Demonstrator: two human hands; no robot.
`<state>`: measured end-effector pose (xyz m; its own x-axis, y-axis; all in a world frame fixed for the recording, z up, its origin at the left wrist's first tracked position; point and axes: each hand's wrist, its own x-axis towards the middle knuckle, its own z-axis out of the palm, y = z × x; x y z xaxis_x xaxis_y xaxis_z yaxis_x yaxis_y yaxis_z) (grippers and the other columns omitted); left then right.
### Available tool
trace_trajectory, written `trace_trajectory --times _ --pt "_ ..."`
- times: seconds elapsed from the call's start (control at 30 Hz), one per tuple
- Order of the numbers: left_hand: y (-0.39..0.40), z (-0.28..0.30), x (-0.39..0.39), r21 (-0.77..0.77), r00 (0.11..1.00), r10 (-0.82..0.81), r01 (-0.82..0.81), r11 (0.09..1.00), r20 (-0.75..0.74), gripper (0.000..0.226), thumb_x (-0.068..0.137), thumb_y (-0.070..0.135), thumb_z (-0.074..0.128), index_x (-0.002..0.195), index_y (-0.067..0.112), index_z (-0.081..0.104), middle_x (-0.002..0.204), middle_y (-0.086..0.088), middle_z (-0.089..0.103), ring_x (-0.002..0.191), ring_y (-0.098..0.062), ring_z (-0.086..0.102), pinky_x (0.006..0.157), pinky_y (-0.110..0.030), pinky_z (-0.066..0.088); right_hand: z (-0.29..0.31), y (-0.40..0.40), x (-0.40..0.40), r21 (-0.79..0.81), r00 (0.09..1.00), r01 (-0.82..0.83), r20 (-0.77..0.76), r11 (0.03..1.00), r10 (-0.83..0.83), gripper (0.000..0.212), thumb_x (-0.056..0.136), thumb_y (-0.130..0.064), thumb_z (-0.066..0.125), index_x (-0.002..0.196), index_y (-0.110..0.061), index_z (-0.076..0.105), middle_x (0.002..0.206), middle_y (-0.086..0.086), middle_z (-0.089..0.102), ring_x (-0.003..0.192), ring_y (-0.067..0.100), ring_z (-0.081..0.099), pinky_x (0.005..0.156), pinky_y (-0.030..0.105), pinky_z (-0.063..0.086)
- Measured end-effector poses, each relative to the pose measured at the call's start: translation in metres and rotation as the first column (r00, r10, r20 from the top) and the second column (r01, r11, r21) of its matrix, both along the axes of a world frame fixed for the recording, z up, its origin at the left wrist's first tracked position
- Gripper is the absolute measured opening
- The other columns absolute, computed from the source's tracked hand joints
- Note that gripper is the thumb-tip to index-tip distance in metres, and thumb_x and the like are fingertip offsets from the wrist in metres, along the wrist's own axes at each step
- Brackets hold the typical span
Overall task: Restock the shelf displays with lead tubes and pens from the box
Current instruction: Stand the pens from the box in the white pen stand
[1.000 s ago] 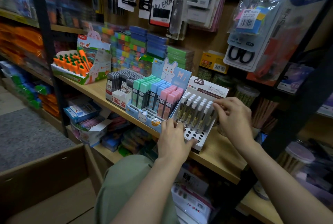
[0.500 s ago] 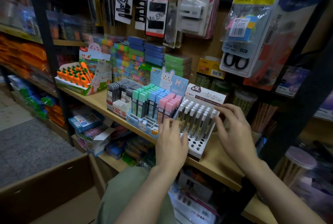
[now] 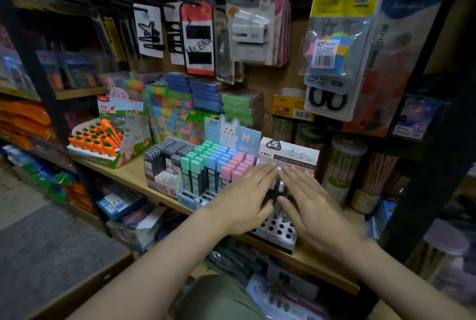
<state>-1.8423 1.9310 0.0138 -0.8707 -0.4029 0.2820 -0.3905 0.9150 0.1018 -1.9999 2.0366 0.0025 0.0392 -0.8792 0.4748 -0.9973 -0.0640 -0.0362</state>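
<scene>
The white lead tube display stands on the wooden shelf, a stepped tray with round holes in its front rows and a backing card marked 0.5 rising behind. Both hands lie flat over its tubes, so only a few white-capped lead tubes show in the narrow gap between them. The left hand has its fingers straight and held together, pointing up and to the right, palm down on the tube tops. The right hand mirrors it, fingers straight and slightly spread, pointing up and to the left, so the fingertips of the two hands nearly meet just below the backing card. Neither hand curls round anything. Below the palms the tray's empty holes stay visible. Just beyond the left hand's knuckles, touching the white tray's side, stands the blue rabbit display with rows of green, blue and pink lead cases. Further out on that side sits a red-and-white box of grey lead cases, and further still, well apart, the carrot pen display with orange pens. Beyond the right hand stand clear jars of pencils at the back of the shelf. Above both hands, packs of clips, staplers and a pair of scissors hang on the wall. A cardboard box lies low, below the left forearm.
</scene>
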Motion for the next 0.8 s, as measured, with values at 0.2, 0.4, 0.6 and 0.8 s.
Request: trace_trajectory --times 0.2,0.4,0.6,0.8 --pt "-0.007 0.009 0.003 0.053 1.0 -0.015 0.014 0.998 0.017 0.065 0.1 0.039 0.038 0.155 0.014 0.013 0.163 -0.002 0.009 0.149 -0.011 0.004 0.121 -0.024 0.002 0.01 -0.007 -0.001 0.059 1.0 0.01 0.029 0.998 -0.011 0.061 0.103 -0.047 0.029 0.151 -0.01 0.033 0.157 0.004 0.031 0.148 0.013 0.022 0.116 0.016 -0.007" --pt "-0.006 0.01 0.003 0.064 0.999 -0.001 -0.001 0.998 0.034 0.067 0.101 0.043 0.037 0.155 0.016 0.009 0.163 0.0 0.002 0.149 -0.01 -0.003 0.121 -0.029 -0.002 0.023 -0.003 -0.003 0.175 0.999 -0.017 0.04 0.984 0.01 0.063 0.1 -0.049 0.022 0.155 -0.018 0.017 0.162 -0.004 0.015 0.148 0.003 0.007 0.106 0.004 -0.018" --pt "-0.047 0.026 0.073 -0.035 0.956 0.214 -0.225 0.974 -0.199 0.06 0.101 0.046 0.033 0.155 0.024 0.016 0.163 0.007 0.002 0.149 -0.01 -0.008 0.123 -0.036 0.002 0.07 -0.049 0.047 0.137 0.959 -0.247 0.179 0.959 0.221 0.071 0.094 -0.058 0.018 0.156 -0.025 0.006 0.161 -0.012 0.001 0.146 -0.005 -0.005 0.114 0.008 -0.008" --pt "-0.114 0.018 0.174 0.077 0.857 0.513 -0.508 0.858 -0.056 0.062 0.101 0.045 0.034 0.155 0.027 0.009 0.162 0.01 -0.008 0.148 -0.011 -0.012 0.121 -0.032 -0.001 0.089 -0.157 0.11 0.376 0.946 -0.314 0.046 0.872 0.321 0.069 0.101 -0.053 0.022 0.157 -0.017 0.003 0.164 -0.001 -0.002 0.15 0.011 -0.005 0.118 0.025 -0.004"
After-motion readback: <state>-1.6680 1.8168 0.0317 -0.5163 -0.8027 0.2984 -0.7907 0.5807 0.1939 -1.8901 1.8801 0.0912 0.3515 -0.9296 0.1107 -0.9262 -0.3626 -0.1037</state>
